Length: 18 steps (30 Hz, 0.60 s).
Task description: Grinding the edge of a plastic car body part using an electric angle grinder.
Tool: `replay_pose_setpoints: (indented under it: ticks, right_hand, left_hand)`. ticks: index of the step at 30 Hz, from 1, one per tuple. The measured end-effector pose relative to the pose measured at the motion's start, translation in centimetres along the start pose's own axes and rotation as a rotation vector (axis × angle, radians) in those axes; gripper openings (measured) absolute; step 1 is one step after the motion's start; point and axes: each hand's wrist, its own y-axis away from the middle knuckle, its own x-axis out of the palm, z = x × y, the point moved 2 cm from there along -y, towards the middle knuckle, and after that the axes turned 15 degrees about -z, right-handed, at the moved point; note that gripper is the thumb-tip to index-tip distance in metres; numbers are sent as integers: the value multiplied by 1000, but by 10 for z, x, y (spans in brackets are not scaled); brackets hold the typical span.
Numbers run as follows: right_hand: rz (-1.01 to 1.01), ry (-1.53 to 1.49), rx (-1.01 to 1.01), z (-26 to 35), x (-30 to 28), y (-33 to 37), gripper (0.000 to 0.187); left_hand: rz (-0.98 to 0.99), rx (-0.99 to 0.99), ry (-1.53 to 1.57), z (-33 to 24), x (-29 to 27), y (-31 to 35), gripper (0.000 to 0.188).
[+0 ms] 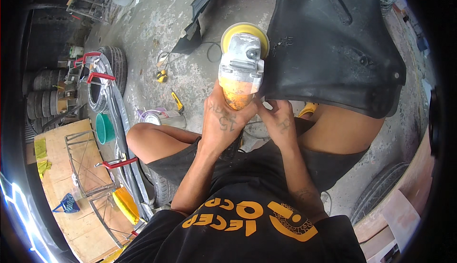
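My left hand [223, 120] is wrapped round the orange body of an angle grinder [243, 65]. The tool has a scuffed grey metal head and a round yellow disc [245, 27] at its far end. Close against the tool's right side is my right hand [281, 122], its fingers curled; what they grip is hidden. A large black moulded plastic panel [328, 49] lies just beyond the right hand, and its near edge reaches over my right leg. Whether the disc touches the panel I cannot tell.
On the concrete floor ahead lie a yellow utility knife [177, 102], a tape measure [162, 76] and a cable [213, 52]. To the left are a long grey car part with red clamps [119, 163], a tyre [114, 72] and a green bucket [104, 129]. Another tyre [378, 187] lies at right.
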Motion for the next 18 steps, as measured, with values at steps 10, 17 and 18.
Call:
replay_pose_setpoints:
  ticks: [10, 17, 18]
  right_hand:
    - [14, 55, 6, 8, 0, 0, 31]
    - [-1, -7, 11, -5, -1, -2, 31]
    - [10, -10, 7, -4, -1, -3, 36]
  left_hand:
    - [-1, -22, -5, 1, -1, 1, 47]
    - [-32, -83, 27, -1, -5, 2, 45]
    - [-39, -86, 28, -1, -7, 2, 45]
